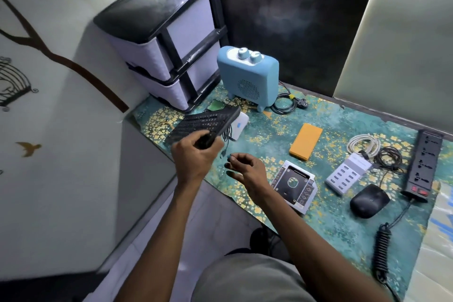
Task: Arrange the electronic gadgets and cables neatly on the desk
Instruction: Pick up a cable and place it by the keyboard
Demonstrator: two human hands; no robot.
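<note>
The left hand (195, 154) is gripping the black keyboard (203, 124), fingers clamped on its edge, beside the drawer unit (169, 44); the right hand (247, 169) is hovering nearby, fingers loosely apart.

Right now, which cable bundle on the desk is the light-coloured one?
The white coiled cable behind the multi-port charger. The bundle right of it and the heater's cord are black.
</note>
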